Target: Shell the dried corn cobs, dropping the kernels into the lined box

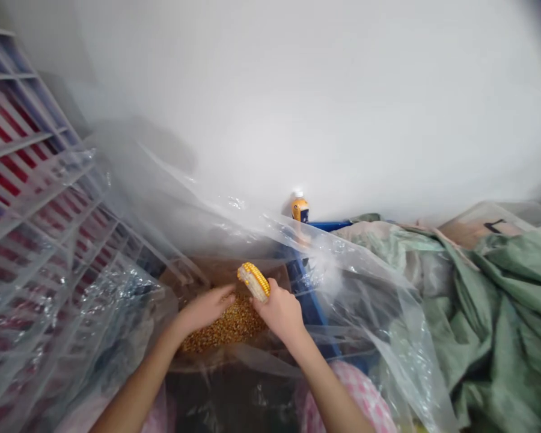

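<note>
My right hand (282, 310) is closed around the lower end of an ear of corn (255, 281), which tilts up to the left. Yellow kernels cover its right side, while a pale strip of bare cob shows along the left. Just left of the ear, my left hand (210, 308) hovers with its fingers stretched toward it, somewhat blurred and apart from the cob. Beneath both hands lies a heap of loose corn kernels (225, 328) in a brown box (270, 273) with clear plastic sheeting (342, 264) around it.
On the left leans a white slatted rack (40, 141) with red behind it, partly under plastic. A blue crate (313, 300) stands right of the box. An orange-labelled bottle (300, 207) is by the white wall (297, 90). Green cloth (491, 313) lies crumpled at right.
</note>
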A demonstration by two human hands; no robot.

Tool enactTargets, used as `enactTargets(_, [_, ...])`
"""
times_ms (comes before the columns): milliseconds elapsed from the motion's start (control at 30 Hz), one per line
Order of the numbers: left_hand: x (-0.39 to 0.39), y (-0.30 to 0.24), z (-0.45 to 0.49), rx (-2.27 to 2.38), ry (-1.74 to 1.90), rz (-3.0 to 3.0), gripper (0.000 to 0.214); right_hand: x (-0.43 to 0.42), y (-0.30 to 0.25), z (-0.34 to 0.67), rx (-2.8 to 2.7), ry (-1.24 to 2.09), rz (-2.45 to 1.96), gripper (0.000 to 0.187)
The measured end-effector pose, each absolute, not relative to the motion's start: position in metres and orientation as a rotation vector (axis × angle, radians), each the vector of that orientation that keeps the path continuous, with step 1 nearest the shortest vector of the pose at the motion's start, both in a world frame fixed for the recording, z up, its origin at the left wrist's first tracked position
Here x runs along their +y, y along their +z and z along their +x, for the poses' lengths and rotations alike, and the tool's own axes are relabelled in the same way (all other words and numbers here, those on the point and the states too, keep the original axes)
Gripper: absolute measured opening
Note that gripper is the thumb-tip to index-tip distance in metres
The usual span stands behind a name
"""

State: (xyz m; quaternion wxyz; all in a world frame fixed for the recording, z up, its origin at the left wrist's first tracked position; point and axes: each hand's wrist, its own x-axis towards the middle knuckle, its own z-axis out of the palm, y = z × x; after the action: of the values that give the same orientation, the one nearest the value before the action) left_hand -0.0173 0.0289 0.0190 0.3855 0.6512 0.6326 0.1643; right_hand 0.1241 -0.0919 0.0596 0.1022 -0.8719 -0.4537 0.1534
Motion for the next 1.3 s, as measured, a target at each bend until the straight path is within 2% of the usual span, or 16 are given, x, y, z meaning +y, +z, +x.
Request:
enactTargets(100, [0.037, 0.024, -0.011, 1.385, 0.658, 1.589, 0.038, -0.092, 0.058, 0.123, -1.385, 0.419, -2.571, 0.035])
enactTargets(233, [0.022, 0.028, 0.004, 1.183, 0.302, 1.118, 0.065, -0.09, 0.051, 0.112, -1.437, 0.404, -2.577, 0.031])
enactTargets(300, [0.012, 0.026, 0.01, 1.109, 0.268, 1.065, 0.07, -0.089, 0.047, 0.104, -1.481, 0.395, -2.569, 0.029])
enactTargets(567, [0.008, -0.006, 0.013, 1.266, 0.61, 1.34, 0.056, -0.085, 0.04, 0.083, -1.561, 0.377, -2.545, 0.029])
enactTargets(667, [0.012, -0.012, 0.014, 1.346, 0.626, 1.51, 0.052, -0.083, 0.042, 0.09, -1.485, 0.445, -2.55, 0.027])
enactTargets(833, [0.031, 0.005, 0.004, 1.389, 0.597, 1.643, 0.027, -0.081, 0.045, 0.106, -1.44, 0.414, -2.598, 0.032])
enactTargets(900, [0.037, 0.014, -0.001, 1.404, 0.562, 1.573, 0.035, -0.082, 0.044, 0.106, -1.454, 0.386, -2.622, 0.034])
enactTargets(967, [0.037, 0.018, -0.002, 1.333, 0.418, 1.374, 0.055, -0.082, 0.041, 0.101, -1.496, 0.365, -2.631, 0.034])
enactTargets(1033, [0.032, 0.014, 0.0, 1.193, 0.32, 1.215, 0.066, -0.082, 0.038, 0.094, -1.553, 0.347, -2.627, 0.036])
enactTargets(1167, [0.02, -0.007, 0.009, 1.148, 0.501, 1.262, 0.057, -0.08, 0.034, 0.085, -1.586, 0.322, -2.599, 0.039])
enactTargets(1300, [0.024, -0.014, 0.012, 1.24, 0.599, 1.307, 0.046, -0.077, 0.035, 0.093, -1.483, 0.329, -2.6, 0.031])
